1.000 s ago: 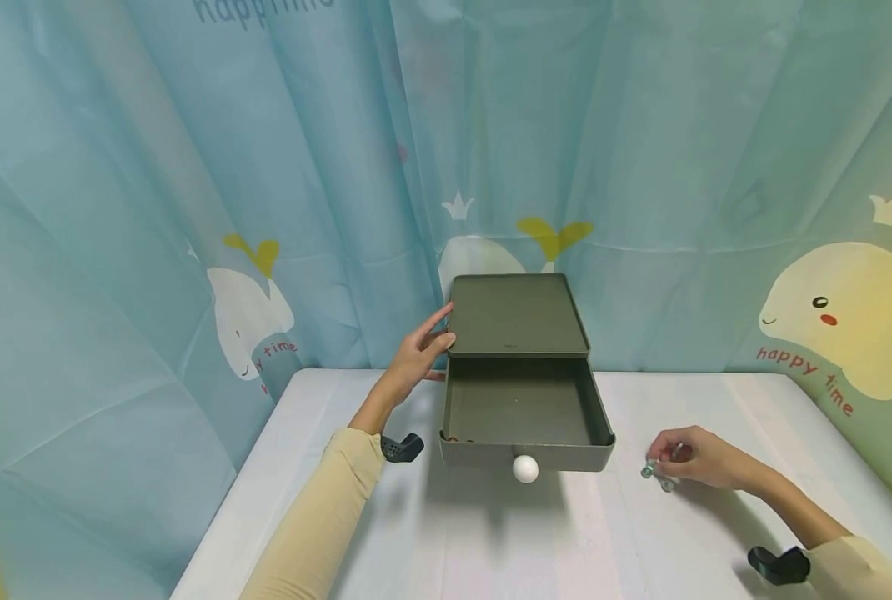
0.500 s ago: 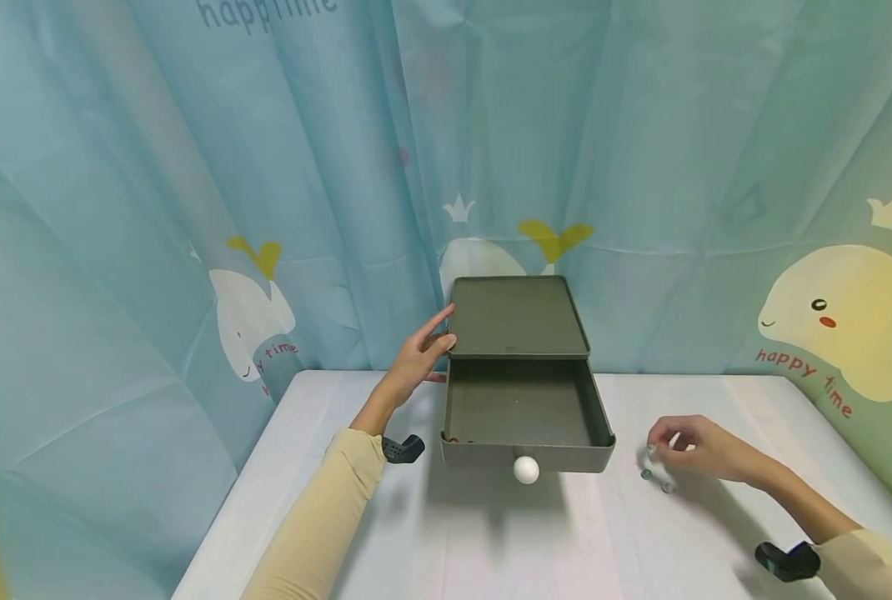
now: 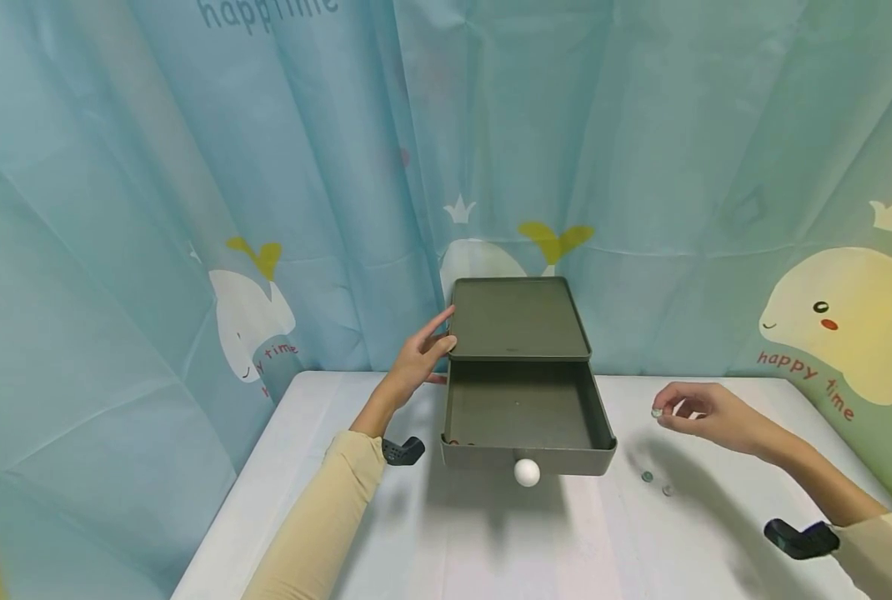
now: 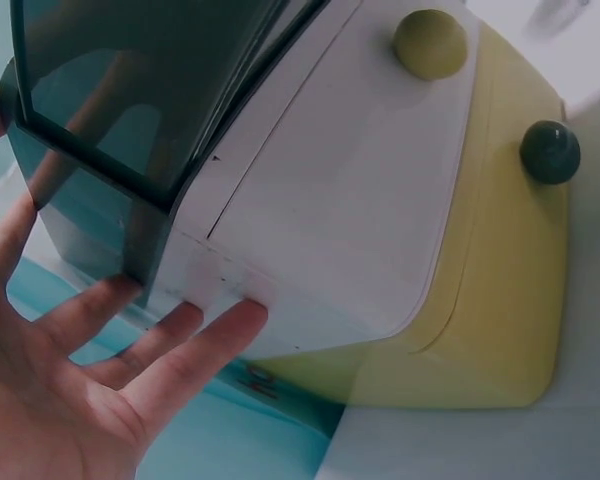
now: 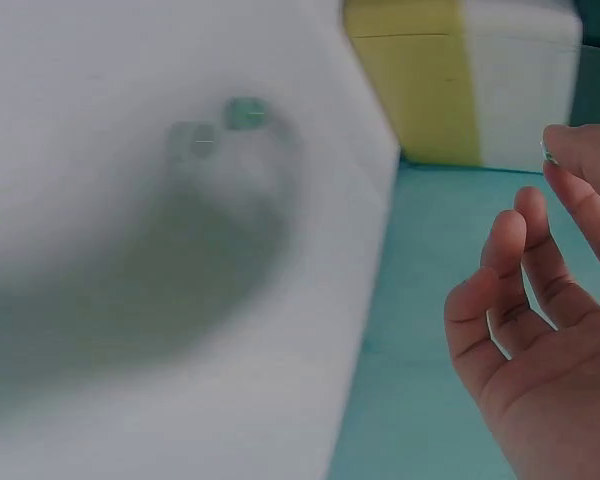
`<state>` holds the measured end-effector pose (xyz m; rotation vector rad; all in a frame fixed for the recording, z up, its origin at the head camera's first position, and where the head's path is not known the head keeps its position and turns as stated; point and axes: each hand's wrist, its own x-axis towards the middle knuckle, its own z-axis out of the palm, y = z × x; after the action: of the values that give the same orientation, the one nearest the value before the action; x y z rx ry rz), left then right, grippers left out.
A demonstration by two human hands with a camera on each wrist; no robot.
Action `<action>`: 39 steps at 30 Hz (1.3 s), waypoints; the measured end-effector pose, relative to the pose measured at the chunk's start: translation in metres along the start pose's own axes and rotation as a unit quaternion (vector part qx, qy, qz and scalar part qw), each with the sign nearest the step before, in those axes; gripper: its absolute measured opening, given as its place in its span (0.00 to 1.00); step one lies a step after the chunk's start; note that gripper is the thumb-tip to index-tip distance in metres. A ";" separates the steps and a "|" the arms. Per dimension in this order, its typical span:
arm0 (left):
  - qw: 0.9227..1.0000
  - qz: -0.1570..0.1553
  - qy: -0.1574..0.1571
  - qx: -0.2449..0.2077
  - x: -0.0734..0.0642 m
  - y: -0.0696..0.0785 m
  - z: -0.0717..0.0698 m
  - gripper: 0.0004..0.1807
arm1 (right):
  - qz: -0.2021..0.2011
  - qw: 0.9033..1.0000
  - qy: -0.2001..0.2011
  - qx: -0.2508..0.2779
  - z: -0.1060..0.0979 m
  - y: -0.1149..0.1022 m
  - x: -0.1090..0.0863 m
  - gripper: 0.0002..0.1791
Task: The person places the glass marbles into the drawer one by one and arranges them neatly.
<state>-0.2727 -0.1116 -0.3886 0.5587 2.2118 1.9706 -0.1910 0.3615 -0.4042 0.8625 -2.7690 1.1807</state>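
Observation:
My left hand (image 3: 410,365) rests with extended fingers on the left side of a drawer box, its thumb by the front corner of the olive-green top (image 3: 521,318). In the left wrist view, fingertips touch the white tier (image 4: 340,190). The olive top drawer (image 3: 528,459) is pulled out, with a white knob (image 3: 526,472) on its front. Small reddish bits (image 3: 453,442) lie in its front left corner. To the right, my right hand (image 3: 716,418) pinches a small greenish glassy piece (image 3: 657,412) between thumb and index finger, above the table.
A green glassy piece (image 3: 647,477) and a paler one (image 3: 667,490) lie on the white table (image 3: 596,550) below my right hand. Under the white tier sits a yellow tier (image 4: 500,260) with a dark knob (image 4: 550,152). A blue-green curtain (image 3: 356,167) hangs behind the table.
My right hand has lifted the small glassy piece off the table and moved up and away from the other two. My left hand and the drawer have stayed in place.

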 end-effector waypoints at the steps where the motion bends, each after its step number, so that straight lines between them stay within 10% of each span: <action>1: 1.000 0.000 0.000 0.000 0.000 0.000 0.000 0.33 | 0.005 1.000 0.002 -0.003 -0.004 -0.004 0.002 0.08; 39: 1.000 -0.002 0.001 0.000 -0.001 0.001 0.000 0.32 | -0.013 0.998 0.045 -0.031 -0.055 -0.061 0.026 0.08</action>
<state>-0.2716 -0.1117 -0.3881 0.5518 2.2118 1.9707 -0.1941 0.3514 -0.3190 0.8151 -2.6981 1.0964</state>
